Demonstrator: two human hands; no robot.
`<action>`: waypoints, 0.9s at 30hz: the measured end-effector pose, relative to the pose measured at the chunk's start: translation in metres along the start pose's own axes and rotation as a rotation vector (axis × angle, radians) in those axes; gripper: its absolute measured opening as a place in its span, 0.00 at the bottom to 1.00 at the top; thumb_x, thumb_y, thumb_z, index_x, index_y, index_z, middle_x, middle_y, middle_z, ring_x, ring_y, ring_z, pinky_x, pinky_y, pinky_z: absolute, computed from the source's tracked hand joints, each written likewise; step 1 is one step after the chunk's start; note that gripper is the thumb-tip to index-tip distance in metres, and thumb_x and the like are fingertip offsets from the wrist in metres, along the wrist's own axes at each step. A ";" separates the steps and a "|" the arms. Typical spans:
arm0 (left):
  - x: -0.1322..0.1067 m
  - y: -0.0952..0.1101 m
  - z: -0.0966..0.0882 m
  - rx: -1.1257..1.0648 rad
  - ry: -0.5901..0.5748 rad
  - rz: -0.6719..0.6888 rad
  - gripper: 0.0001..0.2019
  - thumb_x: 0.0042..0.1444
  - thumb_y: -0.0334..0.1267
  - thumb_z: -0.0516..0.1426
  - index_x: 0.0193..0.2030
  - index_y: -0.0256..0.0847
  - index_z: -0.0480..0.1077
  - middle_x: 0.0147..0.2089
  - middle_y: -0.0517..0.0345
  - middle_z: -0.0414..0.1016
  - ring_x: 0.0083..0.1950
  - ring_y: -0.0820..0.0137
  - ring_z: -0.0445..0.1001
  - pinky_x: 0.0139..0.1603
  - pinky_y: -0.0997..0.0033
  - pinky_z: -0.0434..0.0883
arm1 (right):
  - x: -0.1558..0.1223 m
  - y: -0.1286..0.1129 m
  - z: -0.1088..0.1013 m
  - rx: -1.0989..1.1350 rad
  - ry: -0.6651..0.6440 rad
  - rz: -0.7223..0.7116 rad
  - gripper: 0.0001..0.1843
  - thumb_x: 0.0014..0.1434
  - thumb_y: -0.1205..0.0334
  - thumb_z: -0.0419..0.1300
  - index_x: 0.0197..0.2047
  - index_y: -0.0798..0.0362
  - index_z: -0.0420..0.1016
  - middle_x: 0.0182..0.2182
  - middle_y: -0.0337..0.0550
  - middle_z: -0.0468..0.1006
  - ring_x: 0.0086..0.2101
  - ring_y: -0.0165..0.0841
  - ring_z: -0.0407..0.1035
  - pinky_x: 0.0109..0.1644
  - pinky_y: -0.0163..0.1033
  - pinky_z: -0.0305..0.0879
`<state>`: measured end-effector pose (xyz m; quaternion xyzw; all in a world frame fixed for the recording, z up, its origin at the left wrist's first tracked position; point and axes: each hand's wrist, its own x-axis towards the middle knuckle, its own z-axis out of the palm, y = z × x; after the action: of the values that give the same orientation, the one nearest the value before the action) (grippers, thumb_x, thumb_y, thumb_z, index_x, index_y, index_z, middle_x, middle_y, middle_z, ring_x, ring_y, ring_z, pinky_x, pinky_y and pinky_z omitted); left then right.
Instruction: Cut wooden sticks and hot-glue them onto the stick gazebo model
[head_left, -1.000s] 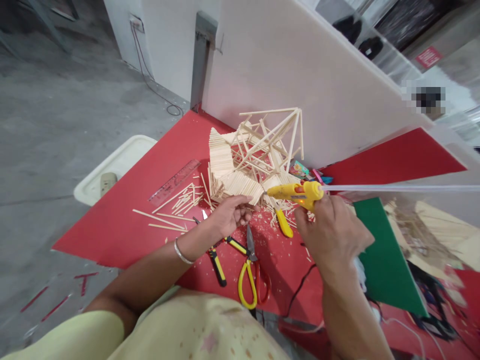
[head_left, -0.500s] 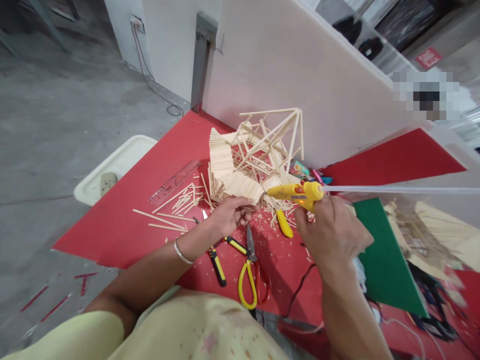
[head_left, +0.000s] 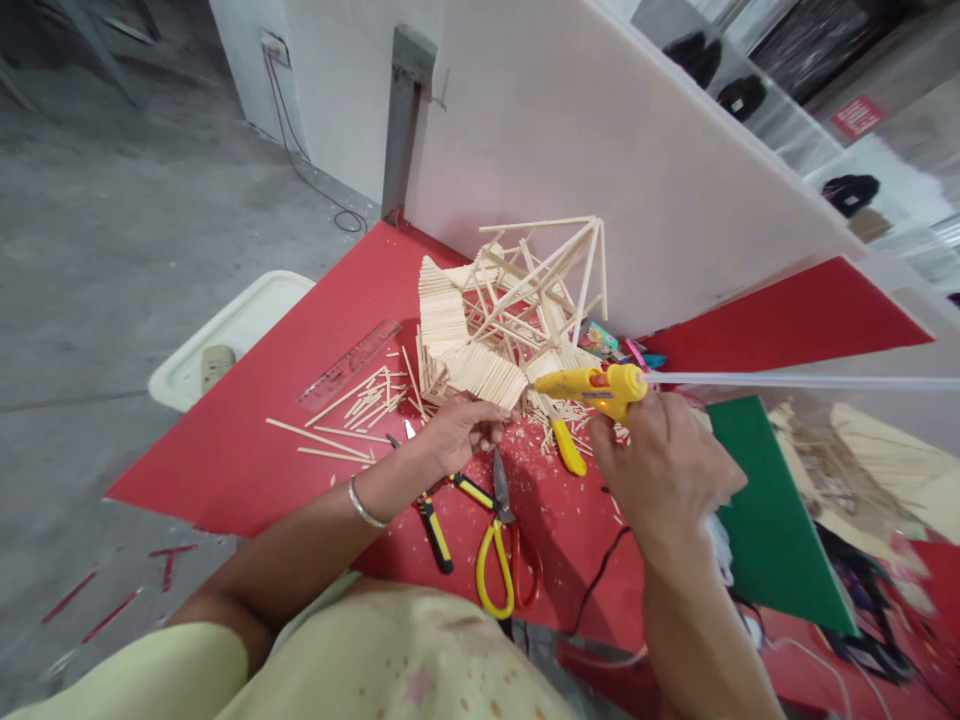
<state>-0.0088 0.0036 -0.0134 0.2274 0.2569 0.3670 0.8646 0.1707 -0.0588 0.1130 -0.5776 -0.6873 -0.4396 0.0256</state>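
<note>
A model built of thin wooden sticks (head_left: pixel 510 310) stands on the red table (head_left: pixel 300 440) against a white partition. My right hand (head_left: pixel 660 470) grips a yellow glue gun (head_left: pixel 592 385) whose nozzle points left at the model's lower edge; a clear glue stick (head_left: pixel 787 379) trails from its back. My left hand (head_left: pixel 461 432) lies just below that edge, fingers curled and pinched by the nozzle; what they hold is too small to make out.
Yellow-handled scissors (head_left: pixel 499 545) and yellow-black pliers (head_left: pixel 435 520) lie near me. Loose sticks (head_left: pixel 352 410) and a clear ruler (head_left: pixel 349 365) lie to the left. A green sheet (head_left: pixel 772 520) is on the right, a white tray (head_left: pixel 225 335) beyond the table's left edge.
My left hand's fingers have shifted slightly beneath the model's edge. The glue gun and my right hand have stayed in place.
</note>
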 end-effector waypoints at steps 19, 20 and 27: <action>0.002 -0.001 -0.002 -0.019 -0.015 -0.001 0.10 0.45 0.36 0.63 0.31 0.28 0.78 0.19 0.56 0.69 0.20 0.78 0.65 0.19 0.79 0.55 | -0.002 0.001 -0.001 -0.002 0.013 -0.007 0.15 0.57 0.56 0.58 0.45 0.56 0.71 0.31 0.43 0.72 0.30 0.33 0.63 0.29 0.39 0.49; 0.002 -0.001 -0.002 -0.018 -0.017 0.000 0.10 0.45 0.36 0.63 0.30 0.28 0.78 0.19 0.56 0.69 0.20 0.78 0.65 0.19 0.79 0.55 | -0.002 0.001 -0.002 -0.001 0.023 -0.011 0.15 0.57 0.57 0.58 0.45 0.56 0.71 0.31 0.43 0.72 0.31 0.33 0.63 0.29 0.39 0.49; 0.000 0.000 -0.001 -0.012 -0.005 -0.013 0.10 0.45 0.36 0.62 0.30 0.29 0.78 0.18 0.56 0.69 0.19 0.78 0.65 0.18 0.79 0.55 | 0.001 0.000 -0.005 -0.007 0.109 -0.084 0.14 0.56 0.59 0.59 0.44 0.58 0.72 0.32 0.44 0.75 0.30 0.32 0.63 0.30 0.38 0.53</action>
<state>-0.0093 0.0044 -0.0140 0.2214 0.2541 0.3623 0.8690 0.1683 -0.0612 0.1167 -0.5236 -0.7070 -0.4734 0.0426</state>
